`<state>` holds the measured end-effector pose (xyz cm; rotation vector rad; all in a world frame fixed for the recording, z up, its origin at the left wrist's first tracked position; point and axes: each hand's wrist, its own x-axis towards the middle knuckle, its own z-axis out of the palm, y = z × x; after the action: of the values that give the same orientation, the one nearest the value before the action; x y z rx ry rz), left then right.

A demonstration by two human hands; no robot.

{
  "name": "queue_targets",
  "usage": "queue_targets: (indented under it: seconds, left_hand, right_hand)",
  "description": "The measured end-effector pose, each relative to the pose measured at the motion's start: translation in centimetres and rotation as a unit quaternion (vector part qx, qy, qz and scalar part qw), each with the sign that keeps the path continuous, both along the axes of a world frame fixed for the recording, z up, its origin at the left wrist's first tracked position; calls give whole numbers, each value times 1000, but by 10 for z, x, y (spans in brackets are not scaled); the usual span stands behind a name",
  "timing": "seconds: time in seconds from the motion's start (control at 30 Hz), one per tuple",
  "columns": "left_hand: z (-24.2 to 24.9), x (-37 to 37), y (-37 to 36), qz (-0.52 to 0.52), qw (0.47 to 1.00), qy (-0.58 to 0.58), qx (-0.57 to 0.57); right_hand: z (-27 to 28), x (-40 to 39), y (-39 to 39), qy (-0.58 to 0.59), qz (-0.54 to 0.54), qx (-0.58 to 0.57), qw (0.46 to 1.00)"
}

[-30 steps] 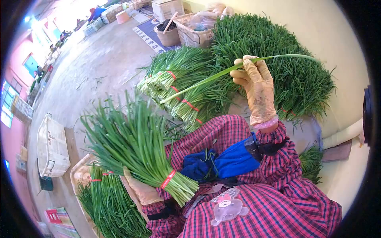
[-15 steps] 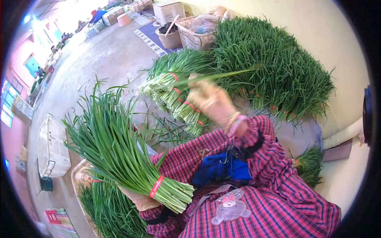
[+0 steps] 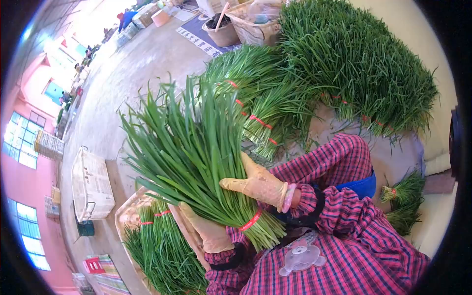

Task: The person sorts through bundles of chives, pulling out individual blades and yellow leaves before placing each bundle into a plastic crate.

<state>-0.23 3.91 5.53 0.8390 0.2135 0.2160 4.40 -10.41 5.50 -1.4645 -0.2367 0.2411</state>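
A bunch of long green garlic chives, bound near its cut ends by a red band, is held in front of my chest with the leaves fanning toward the upper left. My right hand, in a pale glove, grips the bunch from the right above the band, its thumb lying across the stems. From below and left, my left hand, also gloved, supports the bunch. Its thumb side shows; the other fingers are hidden behind the leaves.
More banded chives lie in a crate at my lower left. Beyond my knee are a pile of bunches and a large stack along the wall. A white bin, a bucket and a basket stand around.
My right hand has come down from above the pile, where it held a loose leaf, onto the bunch. The bunch now stands more upright, and the view has shifted.
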Motion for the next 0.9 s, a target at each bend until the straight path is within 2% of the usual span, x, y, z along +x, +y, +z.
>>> queue_targets:
  seconds: [0.03, 0.07, 0.1, 0.17, 0.2, 0.23, 0.3, 0.33, 0.37, 0.43, 0.47, 0.63, 0.7, 0.73, 0.77, 0.83, 0.9]
  left_hand:
    - [9, -2, -9, -13, 999, -24, 43]
    - [8, -4, -13, -10, 992, 12, 125]
    - [2, -4, -14, -10, 991, 16, 129]
    - [-31, 1, -5, -35, 982, 72, 169]
    - [-57, 3, 8, -59, 992, 101, 47]
    - [-60, 4, 10, -58, 992, 104, 51]
    - [-59, 5, 9, -68, 986, 103, -113]
    - [-53, 2, 10, -64, 978, 114, -160]
    - [-45, 1, 7, -61, 979, 113, -157]
    - [-34, 2, -4, 10, 990, 121, -70]
    - [-37, 3, -3, 9, 994, 89, -60]
    - [-43, 3, 0, 6, 996, 82, -38]
    - [-35, 5, -7, 51, 995, 88, -6]
    - [-23, 7, -10, 59, 994, 87, 23]
    - [-14, 9, -11, 58, 994, 88, 23]
    - [2, 13, -13, 64, 995, 55, 52]
    - [12, 14, -16, 100, 990, 60, 82]
  right_hand:
    - [-3, -1, -1, -19, -24, 51, 998]
    - [-9, -3, 0, -68, -63, -28, 995]
    - [-9, -7, 1, -64, -63, -24, 996]
    - [-4, -15, 0, -119, -98, -160, 975]
    - [-2, -16, -5, -111, -84, -159, 977]
    - [-5, -14, -9, -109, -83, -155, 978]
    - [-15, -9, -14, -26, -78, -23, 996]
    - [-18, -6, -14, 7, -87, 59, 994]
    - [-18, -3, -17, 78, -79, 89, 990]
    - [-25, 4, -23, 96, -73, 152, 981]
    - [-27, 7, -23, 130, -64, 198, 969]
    - [-40, 7, -23, 144, -58, 224, 962]
    - [-39, 6, -27, 177, -26, 131, 975]
    - [-37, 5, -26, 113, -29, 133, 984]
    - [-39, 3, -27, 114, -30, 132, 984]
    - [-47, -2, -32, 31, -48, 1, 998]
    - [-31, -9, -36, 24, -23, -28, 999]
